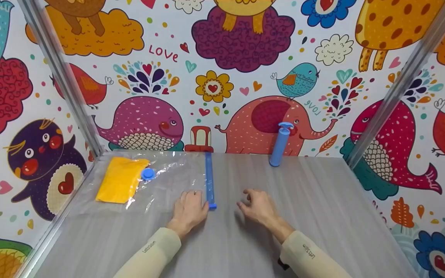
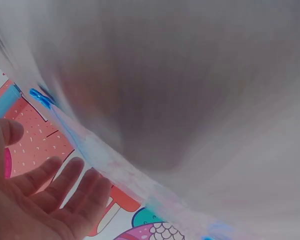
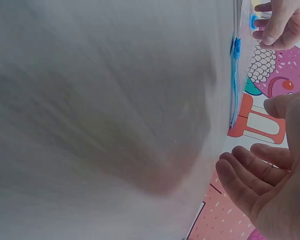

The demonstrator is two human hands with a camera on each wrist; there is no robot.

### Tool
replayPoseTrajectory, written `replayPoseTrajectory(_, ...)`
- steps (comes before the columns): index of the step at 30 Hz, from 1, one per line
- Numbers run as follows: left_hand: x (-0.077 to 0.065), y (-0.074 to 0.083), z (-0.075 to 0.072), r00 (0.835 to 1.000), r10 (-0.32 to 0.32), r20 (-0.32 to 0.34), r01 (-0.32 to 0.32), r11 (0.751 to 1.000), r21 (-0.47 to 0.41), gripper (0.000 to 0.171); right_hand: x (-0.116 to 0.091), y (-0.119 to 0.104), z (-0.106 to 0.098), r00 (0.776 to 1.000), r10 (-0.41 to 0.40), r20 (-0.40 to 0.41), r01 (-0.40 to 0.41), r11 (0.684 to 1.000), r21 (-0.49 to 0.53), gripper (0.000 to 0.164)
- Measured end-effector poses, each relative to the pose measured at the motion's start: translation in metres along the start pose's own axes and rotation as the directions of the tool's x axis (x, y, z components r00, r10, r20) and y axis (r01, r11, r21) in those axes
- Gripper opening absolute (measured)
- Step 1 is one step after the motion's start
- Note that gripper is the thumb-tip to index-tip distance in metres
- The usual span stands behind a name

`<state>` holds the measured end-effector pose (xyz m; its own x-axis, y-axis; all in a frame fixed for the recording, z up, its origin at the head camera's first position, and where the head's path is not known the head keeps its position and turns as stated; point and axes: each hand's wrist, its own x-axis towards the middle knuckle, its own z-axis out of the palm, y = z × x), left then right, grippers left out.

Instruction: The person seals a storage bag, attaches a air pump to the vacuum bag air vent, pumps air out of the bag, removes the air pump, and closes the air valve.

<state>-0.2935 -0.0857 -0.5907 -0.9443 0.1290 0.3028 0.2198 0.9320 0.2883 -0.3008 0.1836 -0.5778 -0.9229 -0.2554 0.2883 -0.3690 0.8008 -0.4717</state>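
A clear plastic vacuum storage bag [image 1: 176, 173] lies flat at the left of the table, with a folded yellow item [image 1: 118, 181] inside. On its film is a round blue valve [image 1: 148, 174]. A blue zip strip [image 1: 209, 173] runs along the right edge, its blue slider [image 1: 213, 207] at the near end. My left hand [image 1: 189, 210] is over the bag's near right corner beside the slider, fingers loosely bent; firm contact is hard to tell. To the right of the strip, my right hand [image 1: 261, 208] hovers above the table with relaxed fingers, holding nothing.
A blue hand pump [image 1: 279, 146] stands upright near the table's back edge, right of the bag. The grey wood-grain table [image 1: 323, 200] meets brightly printed walls at the back and sides. Metal posts [image 1: 381, 92] rise at the back corners.
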Motion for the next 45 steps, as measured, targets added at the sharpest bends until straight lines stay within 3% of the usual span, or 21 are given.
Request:
replayPoseTrajectory(9,-0.001,-0.009,-0.003,1.000,0.004,-0.010,-0.004,1.000,0.012,0.031,0.004,-0.005,0.004,1.000,-0.014,0.005,0.014,0.999,0.030,0.040)
replayPoseTrajectory(15,0.000,-0.016,-0.005,1.000,0.002,-0.013,-0.001,0.999,0.033,0.032,0.008,-0.010,0.008,0.998,0.042,0.046,-0.046,0.996,0.078,0.040)
replayPoseTrajectory(23,0.004,-0.024,-0.007,0.999,-0.004,-0.032,0.006,0.999,0.051,0.032,0.015,-0.015,0.011,0.999,0.029,0.045,-0.033,0.995,0.098,0.041)
replayPoseTrajectory(45,0.007,-0.058,-0.018,0.999,-0.032,-0.009,0.033,0.995,0.090,0.034,0.023,-0.031,0.025,0.978,0.176,0.108,-0.192,0.968,0.160,0.040)
